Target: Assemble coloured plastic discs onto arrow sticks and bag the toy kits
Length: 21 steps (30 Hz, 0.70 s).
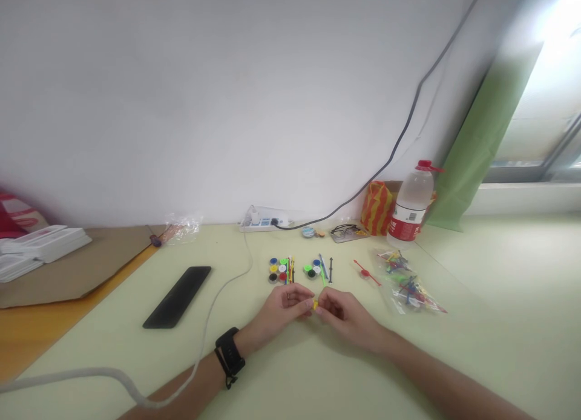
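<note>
Between the fingertips of my left hand (pixel 293 305) and my right hand (pixel 342 314) is a small yellow plastic piece (pixel 315 305); both hands pinch it just above the table. Most of it is hidden by the fingers. Just beyond my left hand lie round coloured discs (pixel 273 269) in blue, yellow, black, white, green and red, beside a bundle of thin coloured arrow sticks (pixel 291 269). A second group of discs (pixel 311 273) sits beyond my fingertips, with a dark arrow stick (pixel 331 270) and others alongside. Farther right, a red arrow (pixel 367 273) rests with a red disc at its middle.
Clear bags of coloured parts (pixel 408 284) lie to the right. Behind them stands a large water bottle (pixel 408 205). A power strip (pixel 265 221) is against the wall, and its white cable (pixel 213 305) crosses my left forearm. A black phone-like slab (pixel 177 297) lies left.
</note>
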### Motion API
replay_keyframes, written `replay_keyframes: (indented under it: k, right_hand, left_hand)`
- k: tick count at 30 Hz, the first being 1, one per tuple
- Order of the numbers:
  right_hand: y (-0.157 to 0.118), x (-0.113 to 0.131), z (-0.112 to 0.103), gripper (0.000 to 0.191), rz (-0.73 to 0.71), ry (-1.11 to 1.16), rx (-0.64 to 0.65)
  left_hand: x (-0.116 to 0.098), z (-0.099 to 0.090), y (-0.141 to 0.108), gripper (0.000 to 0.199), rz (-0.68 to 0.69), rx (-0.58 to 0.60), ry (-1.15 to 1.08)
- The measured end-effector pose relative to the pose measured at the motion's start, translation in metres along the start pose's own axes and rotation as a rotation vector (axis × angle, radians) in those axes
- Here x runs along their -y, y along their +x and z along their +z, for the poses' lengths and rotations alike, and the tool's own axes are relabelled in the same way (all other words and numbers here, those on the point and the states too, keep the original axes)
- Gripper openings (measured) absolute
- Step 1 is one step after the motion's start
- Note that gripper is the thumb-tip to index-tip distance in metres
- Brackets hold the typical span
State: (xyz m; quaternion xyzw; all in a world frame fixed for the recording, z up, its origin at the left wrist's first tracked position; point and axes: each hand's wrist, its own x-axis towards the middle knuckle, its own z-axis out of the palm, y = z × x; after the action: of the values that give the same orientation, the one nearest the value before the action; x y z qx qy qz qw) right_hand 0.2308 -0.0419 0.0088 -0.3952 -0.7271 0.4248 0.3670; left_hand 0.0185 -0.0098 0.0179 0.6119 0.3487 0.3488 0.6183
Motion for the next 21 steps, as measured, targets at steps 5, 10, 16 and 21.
replay_keyframes:
  k: [5,10,16,21]
  right_hand:
    - [-0.005,0.004,0.0,0.02,-0.05,-0.196,0.017]
    - [-0.004,-0.004,-0.001,0.013,-0.019,-0.116,-0.022]
    - [-0.002,-0.009,0.001,0.065,-0.009,0.076,-0.086]
    - [-0.001,-0.004,-0.001,0.037,0.061,0.205,-0.055]
  left_hand:
    - [-0.004,0.001,-0.001,0.04,-0.021,0.023,0.002]
    - [-0.002,-0.001,0.0,0.038,0.026,0.007,-0.018]
    - [0.007,-0.007,0.003,0.033,0.057,-0.036,-0.017]
    - [0.013,-0.009,0.006,0.03,0.095,-0.069,-0.007]
